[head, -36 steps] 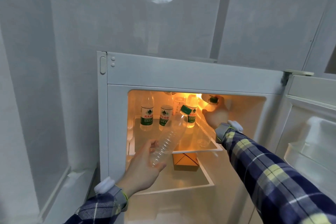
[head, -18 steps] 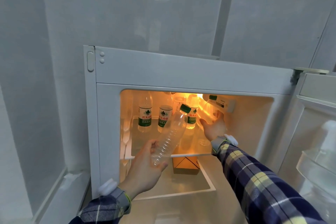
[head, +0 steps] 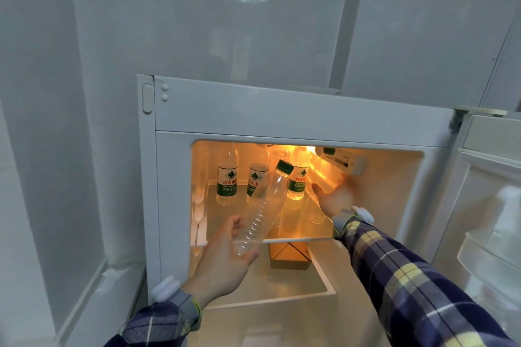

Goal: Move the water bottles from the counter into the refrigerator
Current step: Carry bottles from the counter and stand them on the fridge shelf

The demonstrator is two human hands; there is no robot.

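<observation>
Left fingers [head: 235,227] wrapped round the ribbed lower half of a clear, label-less plastic water bottle with a dark green cap [head: 263,207], thumb beneath the base; left hand [head: 225,259] at about 7 o'clock of the lit opening. Bottle tilted, cap toward 1 o'clock, base outside the cabinet: probably angled so the neck clears the shelf edge on the way in. Grip low on the body, leaving the cap end free to lead.

Right fingers [head: 337,187] curled round the lower end of a second clear bottle with a green cap [head: 324,167], glowing orange beside the interior lamp at about 2 o'clock; right hand [head: 334,200] reaching deep over the glass shelf [head: 298,239]. Bottle leaning, cap up against the white control box [head: 348,162]; apparently being settled into the back right corner to spare room in front. Exact finger contact partly lost in glare.

Three upright clear bottles with green-and-white labels at the rear of the shelf, near 11 to 12 o'clock: left [head: 227,177], middle [head: 257,177], right [head: 298,177]. Labels: green mountain emblem, red characters 农夫山…, white 饮用… beneath; remainder unreadable. Control box print too small to read.

Brown cardboard carton [head: 290,258] under the shelf, at 6 o'clock. White refrigerator cabinet [head: 282,118] open, door [head: 490,205] swung to 3 o'clock. Counter out of sight.
</observation>
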